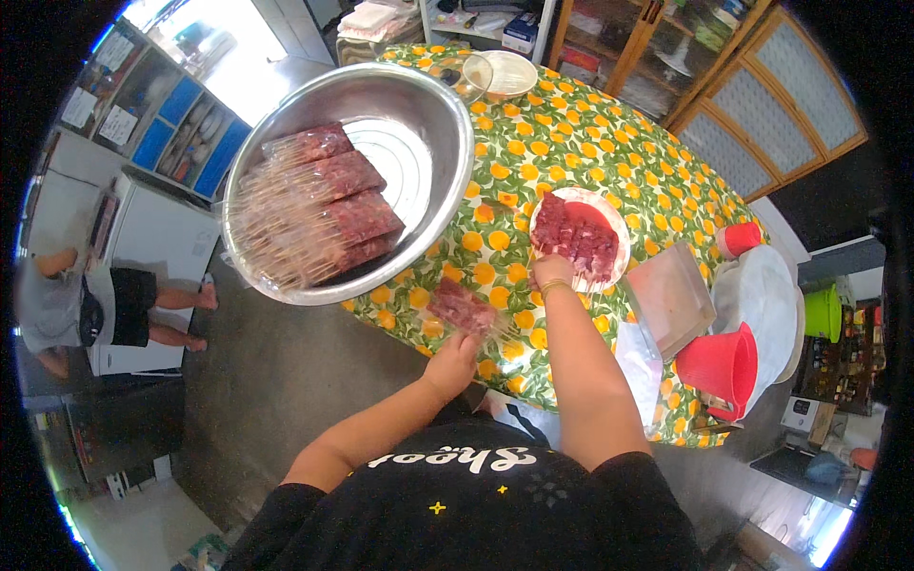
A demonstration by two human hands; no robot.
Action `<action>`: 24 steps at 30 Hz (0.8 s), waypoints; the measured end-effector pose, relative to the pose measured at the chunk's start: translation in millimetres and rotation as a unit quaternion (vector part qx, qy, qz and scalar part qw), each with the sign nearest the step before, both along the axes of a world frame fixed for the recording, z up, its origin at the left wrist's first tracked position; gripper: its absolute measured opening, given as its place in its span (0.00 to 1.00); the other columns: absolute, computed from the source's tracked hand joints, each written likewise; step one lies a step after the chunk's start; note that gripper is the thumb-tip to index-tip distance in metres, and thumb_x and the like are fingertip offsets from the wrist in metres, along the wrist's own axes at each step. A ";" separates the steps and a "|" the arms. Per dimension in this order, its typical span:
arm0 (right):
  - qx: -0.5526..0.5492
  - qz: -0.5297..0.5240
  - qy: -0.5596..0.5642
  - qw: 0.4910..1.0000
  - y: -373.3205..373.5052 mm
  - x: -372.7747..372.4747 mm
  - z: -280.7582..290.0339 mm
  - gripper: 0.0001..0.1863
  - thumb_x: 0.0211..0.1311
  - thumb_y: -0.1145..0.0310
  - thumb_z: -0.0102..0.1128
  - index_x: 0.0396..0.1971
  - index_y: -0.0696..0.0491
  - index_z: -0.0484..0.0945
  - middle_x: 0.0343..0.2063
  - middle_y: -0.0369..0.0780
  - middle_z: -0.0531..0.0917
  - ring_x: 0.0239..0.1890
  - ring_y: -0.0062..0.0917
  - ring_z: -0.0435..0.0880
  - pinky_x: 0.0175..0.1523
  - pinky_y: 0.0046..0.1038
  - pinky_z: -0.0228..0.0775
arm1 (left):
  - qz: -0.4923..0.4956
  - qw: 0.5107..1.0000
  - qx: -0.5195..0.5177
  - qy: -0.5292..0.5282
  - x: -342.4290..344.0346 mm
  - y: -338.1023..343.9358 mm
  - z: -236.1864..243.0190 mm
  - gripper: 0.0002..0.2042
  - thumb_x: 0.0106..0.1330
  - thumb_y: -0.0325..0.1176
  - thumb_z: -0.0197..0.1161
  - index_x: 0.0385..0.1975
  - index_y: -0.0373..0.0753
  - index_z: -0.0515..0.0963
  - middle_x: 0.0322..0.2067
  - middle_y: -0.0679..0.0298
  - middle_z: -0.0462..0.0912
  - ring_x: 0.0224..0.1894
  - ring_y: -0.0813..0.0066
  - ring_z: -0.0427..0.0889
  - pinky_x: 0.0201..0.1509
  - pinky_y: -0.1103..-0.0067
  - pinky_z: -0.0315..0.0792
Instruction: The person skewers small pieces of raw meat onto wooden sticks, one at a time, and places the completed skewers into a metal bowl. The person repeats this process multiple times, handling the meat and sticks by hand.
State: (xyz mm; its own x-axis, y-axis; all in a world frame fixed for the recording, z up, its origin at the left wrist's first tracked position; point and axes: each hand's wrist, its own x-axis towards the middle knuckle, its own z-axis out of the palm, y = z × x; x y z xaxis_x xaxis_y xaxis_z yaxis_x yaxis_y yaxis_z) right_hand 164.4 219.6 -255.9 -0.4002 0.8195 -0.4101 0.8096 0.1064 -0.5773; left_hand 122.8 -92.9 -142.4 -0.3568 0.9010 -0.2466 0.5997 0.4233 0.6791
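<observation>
My left hand (452, 365) pinches the near end of a clear plastic bag of meat skewers (461, 306), which lies near the table's front edge with its sticks pointing right. To the right, my right hand (552, 272) is closed at the near left side of a plate (624, 231). Its fingers are on the thin sticks of raw red meat skewers (576, 238) lying side by side there; the fingertips are partly hidden. At the left stands a large metal basin (449, 152) holding several bagged bundles of skewers (345, 186), sticks toward the left.
A fruit-patterned cloth (514, 171) covers the table. Right of the plate are a clear plastic container (671, 295), a red bucket (722, 369) and a red cup (740, 239). A glass bowl (473, 78) and a pale plate (511, 74) stand at the back. Another person (133, 305) is at the far left.
</observation>
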 end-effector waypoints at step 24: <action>0.005 0.295 0.021 0.955 -137.8 202.8 137.5 0.09 0.61 0.65 0.60 0.33 0.54 0.81 0.33 0.45 0.83 0.38 0.41 0.82 0.43 0.39 0.74 | 0.002 0.988 0.113 0.105 11.4 4.9 -15.0 0.27 0.57 0.20 0.56 0.61 0.34 0.70 0.56 0.50 0.72 0.57 0.49 0.72 0.63 0.65 0.68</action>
State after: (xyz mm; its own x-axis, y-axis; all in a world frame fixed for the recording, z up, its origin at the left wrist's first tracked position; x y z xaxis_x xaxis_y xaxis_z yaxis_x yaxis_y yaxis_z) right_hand 367.2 81.8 -118.4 -0.8095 0.4502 -0.3768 0.5832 0.5424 -0.6047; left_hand 134.2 -87.9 -157.3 -0.3822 0.9232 0.0400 0.7357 0.2778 0.6178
